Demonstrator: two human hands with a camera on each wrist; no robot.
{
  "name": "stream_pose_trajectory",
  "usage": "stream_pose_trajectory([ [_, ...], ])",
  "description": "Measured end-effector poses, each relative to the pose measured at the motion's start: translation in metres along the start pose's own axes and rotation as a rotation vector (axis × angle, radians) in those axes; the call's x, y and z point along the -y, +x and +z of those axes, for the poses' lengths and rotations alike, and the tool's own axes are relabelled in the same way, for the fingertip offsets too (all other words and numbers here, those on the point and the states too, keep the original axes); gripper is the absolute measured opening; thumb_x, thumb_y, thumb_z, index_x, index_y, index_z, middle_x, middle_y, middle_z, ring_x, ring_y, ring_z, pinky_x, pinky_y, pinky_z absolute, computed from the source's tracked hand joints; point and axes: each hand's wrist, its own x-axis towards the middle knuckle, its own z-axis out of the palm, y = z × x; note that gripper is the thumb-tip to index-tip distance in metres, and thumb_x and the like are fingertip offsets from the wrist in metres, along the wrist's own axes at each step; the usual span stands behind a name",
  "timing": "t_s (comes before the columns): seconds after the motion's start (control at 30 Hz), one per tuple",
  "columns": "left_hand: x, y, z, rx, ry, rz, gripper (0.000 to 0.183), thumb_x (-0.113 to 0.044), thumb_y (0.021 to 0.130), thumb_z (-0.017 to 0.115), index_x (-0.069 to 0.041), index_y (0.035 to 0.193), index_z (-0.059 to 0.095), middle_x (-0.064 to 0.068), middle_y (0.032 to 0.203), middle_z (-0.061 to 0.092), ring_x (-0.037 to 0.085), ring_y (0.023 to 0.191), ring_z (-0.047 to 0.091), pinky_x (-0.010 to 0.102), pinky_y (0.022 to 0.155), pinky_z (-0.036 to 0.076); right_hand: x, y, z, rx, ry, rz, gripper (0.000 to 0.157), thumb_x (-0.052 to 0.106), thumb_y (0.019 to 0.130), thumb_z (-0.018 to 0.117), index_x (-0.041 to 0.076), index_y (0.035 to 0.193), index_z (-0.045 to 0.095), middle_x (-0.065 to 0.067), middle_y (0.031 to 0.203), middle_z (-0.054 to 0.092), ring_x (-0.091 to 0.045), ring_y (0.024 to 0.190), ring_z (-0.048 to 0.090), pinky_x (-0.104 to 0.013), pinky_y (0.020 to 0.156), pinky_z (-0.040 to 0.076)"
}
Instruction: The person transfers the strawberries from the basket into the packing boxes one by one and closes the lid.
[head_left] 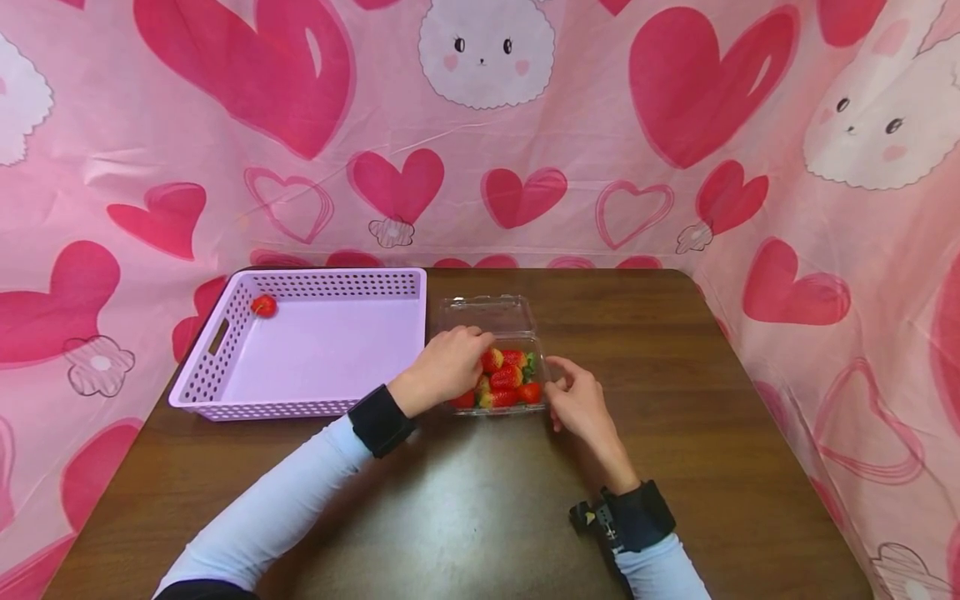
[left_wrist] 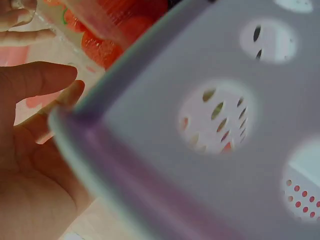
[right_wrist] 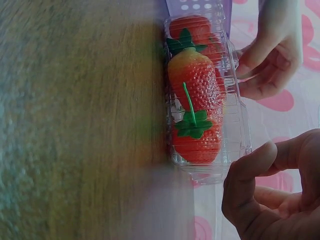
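Note:
A clear plastic clamshell container (head_left: 495, 408) sits on the table, lid raised at the back, filled with several red strawberries (head_left: 506, 377) with green leaves. My left hand (head_left: 450, 362) reaches over its left rim from above, fingertips among the fruit. In the left wrist view the thumb and fingers (left_wrist: 55, 82) stand apart, with nothing visible between them. At the container's right front corner, my right hand (head_left: 581, 400) pinches the rim with bent thumb and forefinger, as the right wrist view also shows.
Left of the container stands a lilac perforated basket (head_left: 330, 350), its right wall close beside the left hand. One strawberry (head_left: 264, 306) lies in its far left corner. Beneath everything is a brown wooden table (head_left: 675, 350), with pink heart-patterned cloth (head_left: 585, 100) behind it.

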Motion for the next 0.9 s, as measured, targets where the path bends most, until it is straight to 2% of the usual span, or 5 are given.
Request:
stream_pose_trajectory([
  [0.3,0.005,-0.002,-0.013,-0.012,-0.057,-0.037,0.034,-0.007,0.089,0.08,-0.002,0.122,0.072,0.014,0.105,0.073,0.032,0.094,0.07,0.044,0.083,0.06,0.0,0.0,-0.001,0.002,0.002,-0.004,0.048,0.007,0.1,0.056,0.008,0.148,0.055,-0.01,0.066,0.058,-0.025,0.048,0.056,-0.037,0.053,0.055],
  [0.6,0.011,-0.004,-0.025,-0.073,-0.018,-0.041,0.033,-0.006,0.089,0.077,-0.002,0.121,0.071,0.015,0.106,0.072,0.034,0.095,0.07,0.047,0.082,0.06,-0.001,0.0,-0.001,0.007,0.01,-0.005,0.047,0.007,0.101,0.056,0.008,0.148,0.055,-0.01,0.069,0.059,-0.025,0.049,0.057,-0.037,0.053,0.055],
  [0.9,0.023,-0.009,-0.039,-0.106,-0.033,-0.059,0.029,-0.003,0.09,0.072,0.0,0.119,0.071,0.016,0.102,0.071,0.033,0.092,0.07,0.047,0.081,0.06,-0.001,0.0,0.0,0.0,0.014,-0.007,0.047,0.006,0.099,0.058,0.008,0.146,0.056,-0.01,0.069,0.06,-0.024,0.048,0.057,-0.037,0.051,0.056],
])
